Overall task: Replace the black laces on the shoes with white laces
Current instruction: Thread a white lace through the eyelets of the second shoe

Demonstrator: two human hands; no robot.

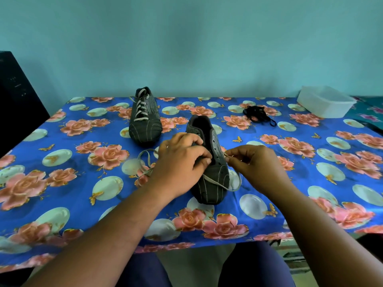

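A person threads a white lace point(219, 184) into the near shoe point(209, 162).
Left hand point(180, 160) grips the shoe to steady it; right hand point(252, 164) pinches the lace end at an eyelet. Far shoe point(144, 117) is laced; black laces point(257, 114) lie aside.

Glossy floral tablecloth point(62, 183); matt, ribbed shoe point(213, 183), seemingly fabric; translucent plastic tub point(325, 102).

We see open flowered blue tablecloth point(62, 183) left and near of the dark striped unlaced shoe point(213, 179). Behind-left stands the white-laced dark shoe point(145, 119); behind-right lie the bundled black laces point(258, 114) and a white plastic tub point(326, 101). A loose white lace point(145, 160) trails leftward.
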